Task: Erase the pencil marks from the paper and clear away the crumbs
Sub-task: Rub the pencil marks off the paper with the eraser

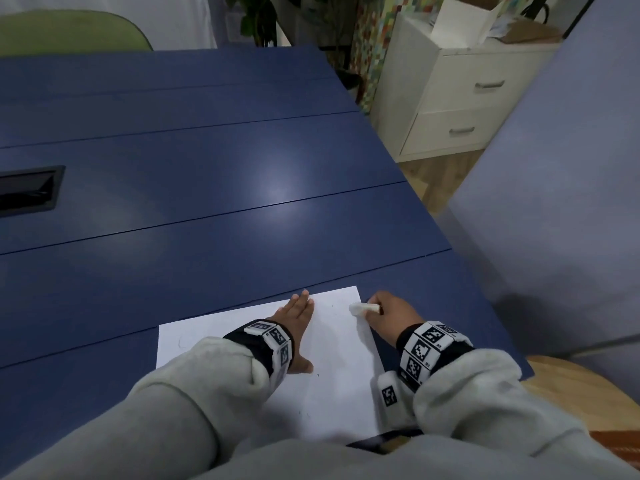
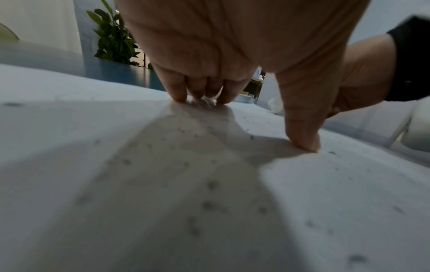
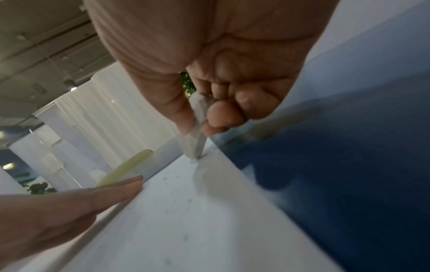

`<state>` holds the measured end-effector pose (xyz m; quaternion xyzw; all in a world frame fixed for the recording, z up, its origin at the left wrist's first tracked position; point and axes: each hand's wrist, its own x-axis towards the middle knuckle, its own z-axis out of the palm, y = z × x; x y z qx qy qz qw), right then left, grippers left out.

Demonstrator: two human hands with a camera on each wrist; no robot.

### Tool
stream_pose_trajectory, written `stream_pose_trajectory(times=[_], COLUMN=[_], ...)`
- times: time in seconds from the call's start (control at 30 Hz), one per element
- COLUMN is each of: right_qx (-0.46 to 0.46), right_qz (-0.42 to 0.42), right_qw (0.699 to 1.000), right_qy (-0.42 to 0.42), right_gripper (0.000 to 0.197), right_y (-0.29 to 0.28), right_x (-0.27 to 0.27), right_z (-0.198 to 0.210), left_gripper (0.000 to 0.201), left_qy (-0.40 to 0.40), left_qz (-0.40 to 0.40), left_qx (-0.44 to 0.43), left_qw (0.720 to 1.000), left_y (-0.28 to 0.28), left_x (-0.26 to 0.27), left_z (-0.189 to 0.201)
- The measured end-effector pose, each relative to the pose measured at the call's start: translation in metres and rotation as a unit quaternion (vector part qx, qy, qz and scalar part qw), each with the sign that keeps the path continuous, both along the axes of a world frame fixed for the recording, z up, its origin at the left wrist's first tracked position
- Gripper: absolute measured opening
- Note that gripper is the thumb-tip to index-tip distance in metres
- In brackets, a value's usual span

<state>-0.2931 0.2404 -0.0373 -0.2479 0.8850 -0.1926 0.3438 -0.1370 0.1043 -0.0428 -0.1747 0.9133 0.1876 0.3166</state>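
A white sheet of paper point(image 1: 332, 393) lies near the front edge of the blue table point(image 1: 207, 202). My left hand point(image 1: 303, 332) presses flat on its upper middle, fingers straight and together, thumb spread; the left wrist view shows the left hand point(image 2: 251, 117) with fingertips point(image 2: 179, 93) and thumb down on the paper point(image 2: 69, 138). My right hand point(image 1: 374, 311) pinches a small white wad point(image 1: 363, 308), seemingly folded tissue. In the right wrist view the wad point(image 3: 196, 145) touches the paper point(image 3: 209, 230) at its right edge. Dark crumbs point(image 2: 209, 184) dot the sheet. A faint pencil mark point(image 1: 180, 341) shows at the left.
A black cable hatch point(image 1: 27, 188) is set into the table at the left. A green chair point(image 1: 69, 29) stands behind, a white drawer cabinet point(image 1: 457, 98) at the back right, a grey-blue upholstered block point(image 1: 554, 202) on the right, a wooden seat point(image 1: 571, 386) beside me.
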Motion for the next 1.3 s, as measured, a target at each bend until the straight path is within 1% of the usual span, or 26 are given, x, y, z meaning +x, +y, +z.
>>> stream_pose_trajectory(times=[0.07, 0.1, 0.17, 0.2, 0.3, 0.4, 0.5, 0.6, 0.67, 0.77, 0.83, 0.93, 1.0, 1.07, 1.13, 1.17, 1.2, 1.3], right_qx=[-0.034, -0.046, -0.053, -0.052, -0.037, -0.013, -0.001, -0.011, -0.012, 0.009, 0.030, 0.073, 0.081, 0.072, 0.056, 0.049, 0.048, 0.065], right_qz=[-0.007, -0.012, -0.016, -0.011, 0.034, 0.077, 0.115, 0.147, 0.164, 0.188, 0.220, 0.302, 0.332, 0.308, 0.248, 0.230, 0.230, 0.305], right_qw=[0.999, 0.999, 0.998, 0.998, 0.998, 0.996, 0.991, 0.985, 0.981, 0.975, 0.967, 0.941, 0.932, 0.941, 0.959, 0.963, 0.963, 0.944], right_qy=[0.003, 0.007, 0.019, 0.021, 0.026, 0.049, 0.069, 0.089, 0.108, 0.121, 0.127, 0.130, 0.121, 0.120, 0.127, 0.132, 0.132, 0.113], right_gripper=[0.013, 0.015, 0.018, 0.016, 0.009, 0.009, 0.009, 0.013, 0.019, 0.025, 0.020, 0.014, 0.010, 0.012, 0.020, 0.022, 0.021, 0.018], right_y=[0.002, 0.003, 0.004, 0.004, 0.000, -0.007, -0.016, -0.027, -0.035, -0.043, -0.045, -0.045, -0.045, -0.048, -0.050, -0.049, -0.048, -0.045], right_x=[0.003, 0.005, 0.006, 0.006, 0.009, 0.014, 0.019, 0.020, 0.019, 0.019, 0.024, 0.037, 0.041, 0.032, 0.018, 0.014, 0.015, 0.034], right_z=[0.001, 0.002, 0.004, 0.005, 0.008, 0.008, 0.006, 0.008, 0.011, 0.013, 0.014, 0.013, 0.013, 0.015, 0.017, 0.016, 0.016, 0.013], left_gripper=[0.110, 0.110, 0.109, 0.109, 0.108, 0.109, 0.111, 0.112, 0.113, 0.115, 0.117, 0.120, 0.122, 0.122, 0.122, 0.122, 0.122, 0.122], left_qy=[0.009, 0.013, 0.013, 0.009, 0.008, 0.015, 0.004, 0.001, 0.003, 0.003, 0.000, -0.005, -0.004, 0.001, 0.005, 0.006, 0.008, 0.010], left_qz=[0.001, 0.000, 0.000, -0.002, -0.010, -0.013, -0.027, -0.020, -0.014, 0.001, 0.009, 0.010, 0.008, 0.012, 0.012, 0.011, 0.010, 0.007], left_qx=[-0.007, -0.012, -0.015, -0.013, -0.008, -0.009, -0.015, -0.004, 0.001, 0.001, 0.001, 0.004, 0.006, 0.007, 0.007, 0.006, 0.005, -0.002], left_qw=[1.000, 1.000, 1.000, 1.000, 1.000, 1.000, 1.000, 1.000, 1.000, 1.000, 1.000, 1.000, 1.000, 1.000, 1.000, 1.000, 1.000, 1.000], left_y=[-0.005, -0.007, -0.009, -0.009, -0.007, -0.007, -0.006, -0.007, -0.007, -0.006, -0.006, -0.008, -0.009, -0.009, -0.010, -0.010, -0.010, -0.011], left_x=[0.001, 0.002, 0.002, 0.002, 0.001, 0.000, 0.000, 0.000, 0.001, 0.001, 0.000, -0.004, -0.005, -0.003, -0.002, -0.002, -0.002, -0.002], left_z=[0.003, 0.004, 0.006, 0.006, 0.006, 0.005, 0.001, -0.002, -0.002, -0.002, -0.001, -0.004, -0.006, -0.009, -0.010, -0.011, -0.011, -0.013])
